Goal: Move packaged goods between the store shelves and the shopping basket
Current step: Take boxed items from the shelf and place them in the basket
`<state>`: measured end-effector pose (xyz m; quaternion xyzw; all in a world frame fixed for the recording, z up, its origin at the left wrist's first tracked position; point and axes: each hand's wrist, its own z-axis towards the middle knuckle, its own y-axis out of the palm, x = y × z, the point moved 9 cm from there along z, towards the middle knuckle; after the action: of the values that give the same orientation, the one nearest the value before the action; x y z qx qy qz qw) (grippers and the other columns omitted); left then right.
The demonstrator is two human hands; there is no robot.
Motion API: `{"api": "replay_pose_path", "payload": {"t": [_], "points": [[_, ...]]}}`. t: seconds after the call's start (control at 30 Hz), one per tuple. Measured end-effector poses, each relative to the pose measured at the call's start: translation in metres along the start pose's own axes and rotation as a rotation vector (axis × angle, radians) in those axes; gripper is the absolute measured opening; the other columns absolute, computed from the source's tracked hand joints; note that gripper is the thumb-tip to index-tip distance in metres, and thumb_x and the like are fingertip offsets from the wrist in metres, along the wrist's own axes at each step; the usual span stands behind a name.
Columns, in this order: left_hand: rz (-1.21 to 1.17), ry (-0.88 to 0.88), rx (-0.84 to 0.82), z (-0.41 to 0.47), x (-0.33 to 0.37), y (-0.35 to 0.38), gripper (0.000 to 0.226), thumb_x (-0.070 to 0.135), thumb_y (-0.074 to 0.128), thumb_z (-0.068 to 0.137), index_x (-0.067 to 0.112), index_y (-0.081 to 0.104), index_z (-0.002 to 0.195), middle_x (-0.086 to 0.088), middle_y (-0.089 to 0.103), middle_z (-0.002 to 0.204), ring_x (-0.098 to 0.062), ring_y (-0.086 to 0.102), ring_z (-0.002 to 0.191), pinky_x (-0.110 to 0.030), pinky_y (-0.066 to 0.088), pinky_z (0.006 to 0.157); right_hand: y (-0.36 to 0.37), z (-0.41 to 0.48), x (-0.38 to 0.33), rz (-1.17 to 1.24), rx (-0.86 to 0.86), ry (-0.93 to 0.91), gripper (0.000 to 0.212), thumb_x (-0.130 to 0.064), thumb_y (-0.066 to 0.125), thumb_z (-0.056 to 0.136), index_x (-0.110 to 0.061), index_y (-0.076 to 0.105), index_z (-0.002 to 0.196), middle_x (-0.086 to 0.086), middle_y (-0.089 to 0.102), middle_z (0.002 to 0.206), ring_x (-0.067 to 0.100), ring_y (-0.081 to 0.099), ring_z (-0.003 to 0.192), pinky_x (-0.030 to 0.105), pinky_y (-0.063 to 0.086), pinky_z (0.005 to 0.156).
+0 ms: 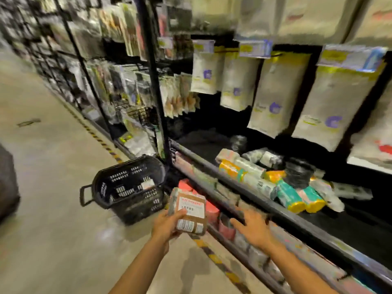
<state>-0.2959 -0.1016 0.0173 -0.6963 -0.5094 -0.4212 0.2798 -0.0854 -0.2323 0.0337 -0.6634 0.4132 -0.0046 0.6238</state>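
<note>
Your left grip (167, 224) curls round a brown labelled packet (188, 213), at 4 o'clock from the black shopping basket (127, 188). Your right grip (254, 228), fingers spread and empty, hovers at the packet's 3 o'clock.

The shopping basket (127, 187) is black with a slotted grid pattern. The packet (188, 213) is brown, its white label printed red above a black barcode. Shelf rolls (297, 198) are yellow and teal. Hanging pouches (331, 107) are white with purple marks. The floor tape (220, 264) is striped yellow and black.
</note>
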Motion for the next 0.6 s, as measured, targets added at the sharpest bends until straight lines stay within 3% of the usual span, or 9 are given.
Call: {"api": "replay_pose_path", "payload": {"t": [0.1,0.23,0.37,0.47,0.6], "points": [[-0.064,0.0,0.12,0.028,0.022,-0.077,0.008,0.013,0.069,0.084,0.013,0.061,0.087,-0.006,0.065,0.071,-0.015,0.059,0.059,-0.024,0.048,0.055,0.033,0.045,-0.071,0.025,-0.057,-0.092,0.042,-0.035,0.052,0.094,-0.014,0.048,0.13,0.007,0.057,0.131,0.023,0.053,0.119,0.031,0.04,0.094],[-0.129,-0.026,0.238,0.07,0.037,-0.15,0.019,0.014,0.069,0.083,0.009,0.061,0.1,-0.011,0.068,0.079,-0.022,0.063,0.069,-0.029,0.049,0.058,0.067,0.101,-0.137,0.013,-0.129,-0.185,0.04,-0.036,0.051,0.094,-0.018,0.048,0.129,0.002,0.057,0.128,0.02,0.055,0.113,0.028,0.038,0.082],[-0.184,-0.06,0.313,0.12,0.047,-0.182,0.022,0.014,0.069,0.084,0.01,0.061,0.105,-0.012,0.069,0.083,-0.022,0.065,0.073,-0.03,0.051,0.06,0.089,0.166,-0.178,0.001,-0.187,-0.228,0.039,-0.039,0.049,0.094,-0.016,0.05,0.125,0.006,0.061,0.116,0.024,0.057,0.106,0.027,0.038,0.075],[-0.213,-0.081,0.362,0.164,0.056,-0.191,0.019,0.015,0.068,0.085,0.01,0.061,0.102,-0.011,0.07,0.084,-0.021,0.066,0.074,-0.03,0.05,0.058,0.102,0.224,-0.202,0.003,-0.227,-0.25,0.03,-0.038,0.047,0.095,-0.018,0.052,0.116,0.002,0.061,0.095,0.022,0.057,0.091,0.032,0.043,0.075],[-0.246,-0.113,0.431,0.227,0.076,-0.196,0.023,0.016,0.069,0.084,0.007,0.063,0.104,-0.013,0.071,0.088,-0.023,0.067,0.077,-0.03,0.05,0.059,0.117,0.311,-0.228,0.0,-0.298,-0.27,0.042,-0.033,0.051,0.094,-0.015,0.046,0.132,0.008,0.061,0.114,0.024,0.056,0.106,0.036,0.045,0.089]]}}
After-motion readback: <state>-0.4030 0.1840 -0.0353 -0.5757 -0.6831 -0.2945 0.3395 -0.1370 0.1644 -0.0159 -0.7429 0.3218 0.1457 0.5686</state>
